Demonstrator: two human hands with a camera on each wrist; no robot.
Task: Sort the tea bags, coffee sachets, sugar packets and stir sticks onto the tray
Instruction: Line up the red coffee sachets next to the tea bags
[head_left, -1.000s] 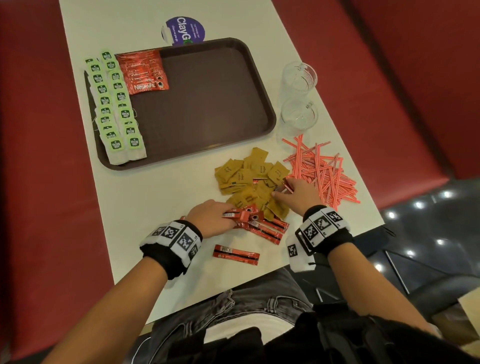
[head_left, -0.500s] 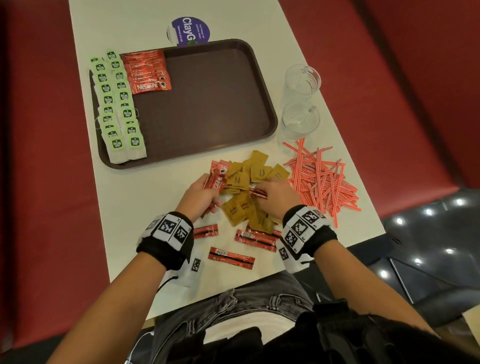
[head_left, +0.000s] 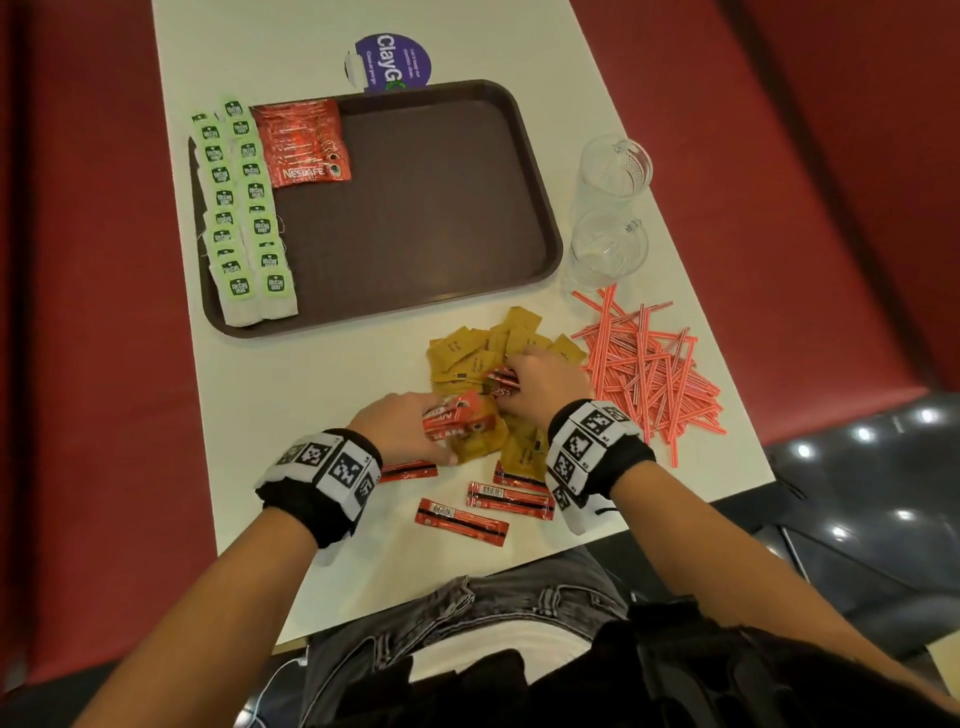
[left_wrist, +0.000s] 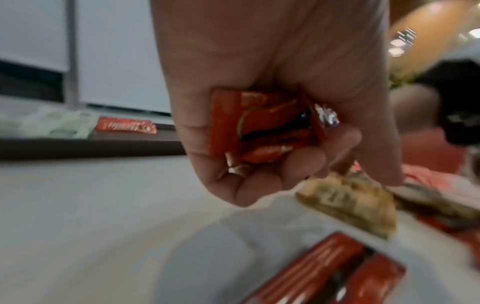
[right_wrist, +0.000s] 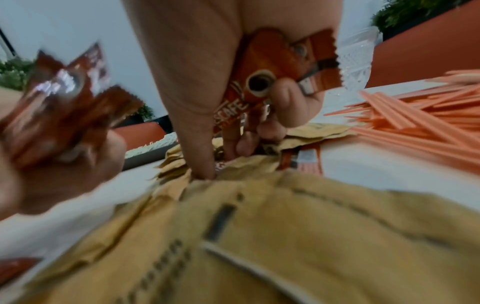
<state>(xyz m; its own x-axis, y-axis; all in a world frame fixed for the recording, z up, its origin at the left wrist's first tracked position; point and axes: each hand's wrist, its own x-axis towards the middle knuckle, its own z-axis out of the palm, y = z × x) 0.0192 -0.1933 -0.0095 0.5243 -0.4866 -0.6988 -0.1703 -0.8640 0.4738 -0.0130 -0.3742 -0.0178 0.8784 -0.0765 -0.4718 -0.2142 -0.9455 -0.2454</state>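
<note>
Two hands work over the sugar packets (head_left: 488, 358) near the bench (head_left: 311, 395) centre. Head view: the left hand (head_left: 402, 426) holds a bunch of coffee sachets (head_left: 460, 418); the right hand (head_left: 545, 379) holds more. Loose sachets (head_left: 460, 519) lie nearer, long axes left-right; the tray (head_left: 426, 208) lies far-left, closer to the left hand.

Left wrist view: the fingers (left_wrist: 298, 162) curl round the red bunch.

Right wrist view: the thumb (right_wrist: 192, 123) digs among sugar packets while a sachet is clamped in the grip.
</note>
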